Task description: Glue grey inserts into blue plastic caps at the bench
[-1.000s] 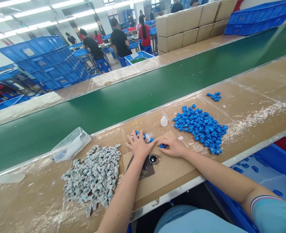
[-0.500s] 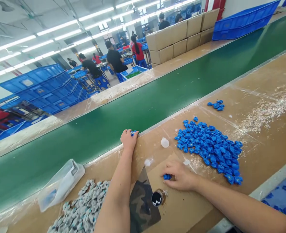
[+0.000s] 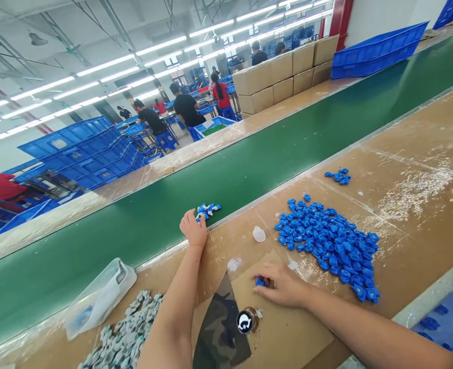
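Observation:
My left hand [image 3: 193, 229] is at the near edge of the green conveyor belt [image 3: 142, 202], thumb and fingers apart. Against its fingertips lies a small cluster of blue-and-white pieces [image 3: 208, 209] on the belt. Over a cardboard sheet [image 3: 288, 333], my right hand [image 3: 280, 284] has its fingers curled round a small blue plastic piece [image 3: 261, 282]. Just below that hand stands a small round pot [image 3: 245, 322] with dark and white contents. A large heap of blue pieces [image 3: 330, 236] covers the table to the right. Left of my left forearm is a pile of grey pieces [image 3: 128, 328].
A clear plastic container [image 3: 99, 302] lies by the belt on the left. A dark camouflage-patterned sheet [image 3: 222, 328] is beside the pot. Across the belt are cardboard boxes [image 3: 265, 92], stacked blue crates [image 3: 84, 154] and several people at work.
My left hand has drawn back left from the blue-and-white pieces, which now show on the belt. My right hand keeps its place with the blue piece. The camera view has shifted slightly.

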Tool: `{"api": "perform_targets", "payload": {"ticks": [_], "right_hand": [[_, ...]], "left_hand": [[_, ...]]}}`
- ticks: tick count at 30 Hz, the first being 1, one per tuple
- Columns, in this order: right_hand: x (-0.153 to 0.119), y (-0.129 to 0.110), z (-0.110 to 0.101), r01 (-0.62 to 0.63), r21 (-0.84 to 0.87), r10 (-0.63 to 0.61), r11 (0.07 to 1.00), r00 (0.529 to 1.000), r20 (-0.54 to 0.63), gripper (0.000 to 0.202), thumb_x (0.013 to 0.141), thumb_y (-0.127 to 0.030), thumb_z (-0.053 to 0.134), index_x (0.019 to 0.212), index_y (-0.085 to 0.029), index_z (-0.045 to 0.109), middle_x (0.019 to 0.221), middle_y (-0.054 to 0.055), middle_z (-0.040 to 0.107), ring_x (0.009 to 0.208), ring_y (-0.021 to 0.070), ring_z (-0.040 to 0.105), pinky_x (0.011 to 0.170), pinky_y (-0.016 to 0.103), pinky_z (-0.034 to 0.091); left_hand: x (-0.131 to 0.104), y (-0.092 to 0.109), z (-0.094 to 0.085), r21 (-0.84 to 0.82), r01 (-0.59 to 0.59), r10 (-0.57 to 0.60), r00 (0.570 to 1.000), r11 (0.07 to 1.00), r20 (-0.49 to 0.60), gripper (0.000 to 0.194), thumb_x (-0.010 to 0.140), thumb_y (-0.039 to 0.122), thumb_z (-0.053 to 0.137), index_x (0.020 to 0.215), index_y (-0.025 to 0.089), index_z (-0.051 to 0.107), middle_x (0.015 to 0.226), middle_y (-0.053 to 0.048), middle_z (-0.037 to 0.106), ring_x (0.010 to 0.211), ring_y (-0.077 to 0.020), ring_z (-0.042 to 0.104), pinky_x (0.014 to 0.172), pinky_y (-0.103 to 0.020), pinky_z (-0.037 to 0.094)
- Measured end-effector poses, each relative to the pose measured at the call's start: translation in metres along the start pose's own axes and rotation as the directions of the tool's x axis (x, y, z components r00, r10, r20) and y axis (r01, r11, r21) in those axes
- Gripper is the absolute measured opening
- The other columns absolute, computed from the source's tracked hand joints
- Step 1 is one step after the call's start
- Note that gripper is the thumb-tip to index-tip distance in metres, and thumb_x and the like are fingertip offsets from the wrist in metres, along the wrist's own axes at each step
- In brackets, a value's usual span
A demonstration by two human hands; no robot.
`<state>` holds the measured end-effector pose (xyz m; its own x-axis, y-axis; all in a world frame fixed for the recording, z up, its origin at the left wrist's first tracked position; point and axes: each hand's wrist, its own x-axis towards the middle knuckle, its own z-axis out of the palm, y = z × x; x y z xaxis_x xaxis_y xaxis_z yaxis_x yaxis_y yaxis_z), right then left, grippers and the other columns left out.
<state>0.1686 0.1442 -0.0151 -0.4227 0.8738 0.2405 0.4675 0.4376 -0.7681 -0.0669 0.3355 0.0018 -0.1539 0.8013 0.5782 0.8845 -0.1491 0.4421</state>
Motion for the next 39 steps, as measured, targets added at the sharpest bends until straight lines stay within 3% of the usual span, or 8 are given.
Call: {"api": "perform_targets", "payload": {"ticks": [7,12,16,20,24,30,35,39], "right_hand": [[-0.001,0.003,-0.001,-0.002,0.038,0.003,0.999,1.000,-0.022,0.020,0.083,-0.022,0.054,0.098,-0.017,0.066,0.078,0.005,0.069,0.065,0.0151,0.060,0.059,0.026,0.046],[-0.001,0.007,-0.002,0.018,0.055,-0.015,0.998,0.998,-0.056,0.022,0.087,-0.027,0.047,0.095,-0.018,0.066,0.075,0.004,0.069,0.066,0.0165,0.061,0.061,0.028,0.048],[0.001,0.009,-0.004,0.037,0.006,-0.036,0.999,0.996,-0.076,0.025,0.089,-0.028,0.043,0.091,-0.019,0.066,0.079,0.005,0.070,0.072,0.0193,0.063,0.066,0.031,0.049],[0.002,0.010,-0.004,0.038,0.027,-0.035,0.999,0.994,-0.103,0.026,0.088,-0.030,0.043,0.089,-0.019,0.066,0.081,0.006,0.070,0.072,0.0193,0.064,0.067,0.032,0.049],[0.002,0.012,-0.004,0.056,0.042,-0.050,0.998,0.989,-0.139,0.027,0.087,-0.032,0.045,0.090,-0.019,0.067,0.083,0.006,0.070,0.077,0.0204,0.064,0.069,0.033,0.049],[0.001,0.011,-0.004,0.062,0.090,-0.047,0.994,0.985,-0.163,0.025,0.084,-0.034,0.050,0.090,-0.018,0.069,0.084,0.008,0.069,0.078,0.0201,0.062,0.067,0.033,0.051],[0.000,0.011,-0.003,0.039,0.211,-0.009,0.977,0.990,-0.142,0.023,0.076,-0.035,0.060,0.088,-0.018,0.070,0.088,0.009,0.066,0.075,0.0185,0.060,0.061,0.030,0.051],[0.002,0.014,-0.002,-0.069,0.400,0.140,0.914,0.979,-0.150,0.024,0.068,-0.034,0.068,0.087,-0.019,0.070,0.081,0.006,0.065,0.072,0.0172,0.058,0.067,0.031,0.051]], "left_hand": [[-0.091,0.002,-0.105,-0.098,-0.024,0.025,1.000,0.995,0.005,0.033,0.076,0.033,0.055,0.105,0.017,0.056,0.105,-0.013,0.063,0.105,-0.0270,0.057,0.095,-0.044,0.041],[-0.194,-0.003,-0.181,-0.185,0.288,-0.300,0.953,0.940,-0.040,0.033,0.078,0.039,0.056,0.104,0.020,0.059,0.103,-0.010,0.064,0.096,-0.0233,0.060,0.080,-0.036,0.047],[-0.251,-0.010,-0.211,-0.114,0.409,-0.421,0.900,0.905,-0.110,0.029,0.075,0.040,0.057,0.095,0.020,0.063,0.090,-0.009,0.066,0.080,-0.0224,0.060,0.072,-0.036,0.048],[-0.263,-0.008,-0.212,-0.022,0.366,-0.367,0.925,0.930,-0.098,0.021,0.076,0.036,0.055,0.088,0.021,0.063,0.088,-0.009,0.067,0.082,-0.0247,0.060,0.076,-0.040,0.048],[-0.249,-0.002,-0.198,0.099,0.271,-0.268,0.963,0.958,-0.037,0.015,0.075,0.026,0.055,0.088,0.022,0.063,0.091,-0.010,0.068,0.090,-0.0275,0.060,0.085,-0.044,0.044],[-0.237,-0.005,-0.178,0.268,0.211,-0.239,0.968,0.940,0.075,0.016,0.075,0.015,0.051,0.085,0.020,0.063,0.085,-0.011,0.068,0.082,-0.0280,0.057,0.081,-0.043,0.042],[-0.236,-0.003,-0.175,0.291,0.195,-0.230,0.969,0.937,0.091,0.011,0.079,0.020,0.051,0.082,0.021,0.062,0.084,-0.012,0.067,0.082,-0.0279,0.055,0.081,-0.042,0.040],[-0.235,0.001,-0.174,0.284,0.182,-0.216,0.972,0.941,0.092,0.012,0.081,0.026,0.050,0.078,0.020,0.060,0.080,-0.012,0.066,0.081,-0.0282,0.055,0.080,-0.042,0.040]]}}
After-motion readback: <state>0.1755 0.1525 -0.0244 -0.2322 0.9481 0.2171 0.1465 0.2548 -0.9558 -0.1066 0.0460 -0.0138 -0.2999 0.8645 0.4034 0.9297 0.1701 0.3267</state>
